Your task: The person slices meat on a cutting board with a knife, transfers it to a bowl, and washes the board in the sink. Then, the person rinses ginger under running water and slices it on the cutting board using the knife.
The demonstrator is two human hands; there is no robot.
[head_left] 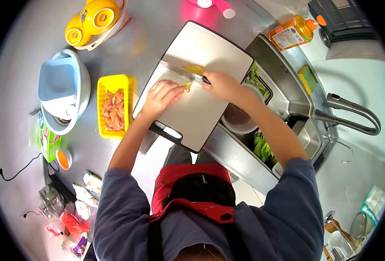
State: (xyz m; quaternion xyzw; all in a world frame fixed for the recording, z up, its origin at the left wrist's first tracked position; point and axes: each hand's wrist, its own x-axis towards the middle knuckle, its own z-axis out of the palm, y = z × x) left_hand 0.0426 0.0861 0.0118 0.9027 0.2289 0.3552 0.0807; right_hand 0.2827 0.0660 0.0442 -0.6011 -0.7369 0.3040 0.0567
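A white cutting board (pixel 186 115) with a dark rim lies in front of me. My right hand (pixel 225 87) is closed around the black handle of a kitchen knife (pixel 179 71), whose blade points left across the board. Fingers bent and pressed together, my left hand (pixel 163 96) holds down a small pale-yellow piece of food (pixel 187 87), perhaps ginger, on the near side of the blade. Another yellowish piece (pixel 195 68) lies just beyond the blade. The fingers partly cover the held piece, so its full shape is hidden.
Left of the board stands a yellow tray (pixel 100 106) of raw meat pieces, with a pale-blue basin (pixel 85 82) farther left. Yellow bowls (pixel 97 19) sit at the upper left. On the right are the sink (pixel 284 76) with greens, a faucet (pixel 353 111) and a detergent bottle (pixel 290 35).
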